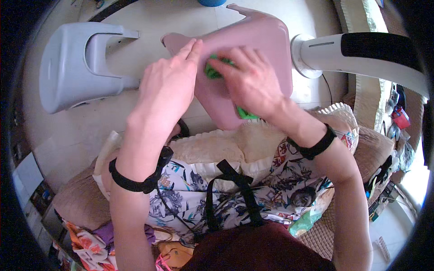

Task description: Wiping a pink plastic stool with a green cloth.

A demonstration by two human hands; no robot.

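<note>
A pink plastic stool (268, 37) stands before me with its seat up. Over the seat is my right hand (249, 76), blurred, its fingertips at a green object (213, 69) whose kind I cannot tell. The hand partly hides it, so a grip cannot be made out. Near the seat's lower edge, a second green piece (247, 113) shows beneath my right wrist. My left hand (171, 78) is at the stool's left side, fingers extended close together and pointing away from me. Its palm side is hidden, and no held object shows.
A grey-blue plastic stool (64, 67) lies on its side at the left. To the right stands a white and black appliance (325, 50) with a cord. A blue round container (212, 1) is at the top edge. Patterned fabric (190, 200) and cream ruffled fabric (210, 145) cover my lap area.
</note>
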